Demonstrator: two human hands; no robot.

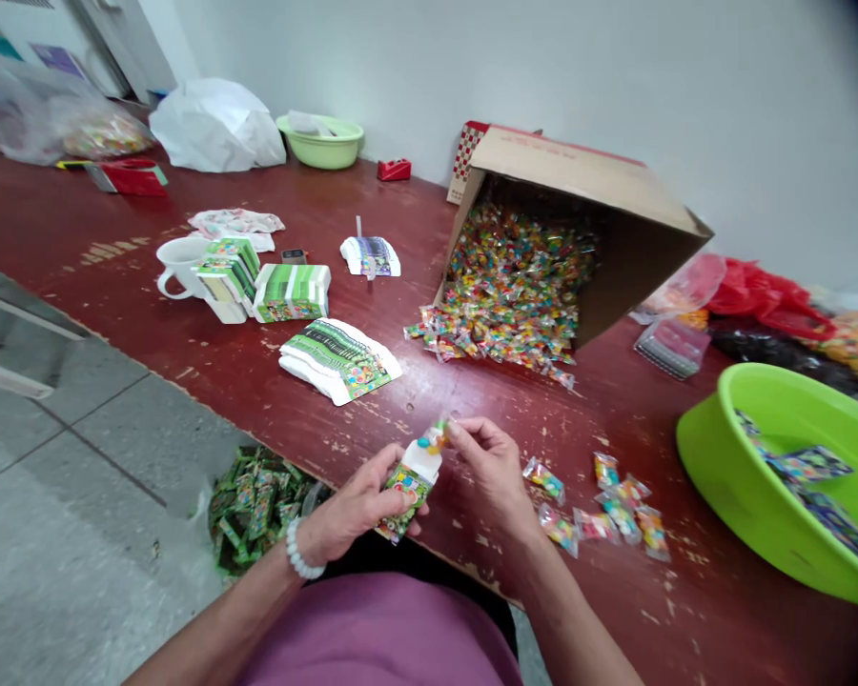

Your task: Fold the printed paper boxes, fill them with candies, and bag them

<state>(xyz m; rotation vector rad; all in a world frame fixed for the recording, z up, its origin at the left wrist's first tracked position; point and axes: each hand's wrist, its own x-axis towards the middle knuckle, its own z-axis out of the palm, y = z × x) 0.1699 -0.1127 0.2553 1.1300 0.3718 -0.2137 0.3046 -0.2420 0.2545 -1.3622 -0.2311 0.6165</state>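
Note:
My left hand (361, 505) is closed around a small green printed candy box (404, 491), its white top flap standing up. At that flap, my right hand (490, 467) pinches a small clear packet of colourful candies (435, 436), slightly blurred, just above the box's upper end. On the table to the right of my right hand lie several loose candy packets (619, 510). A fanned stack of flat green cartons (339, 360) rests beyond my left hand.
A tipped cardboard box (586, 171) spills candy packets (515, 286). To the right stands a green basin (715, 457) holding purple boxes. Bundled cartons (292, 292) sit beside a white mug (178, 262). Below the table edge is a bag of green boxes (257, 505).

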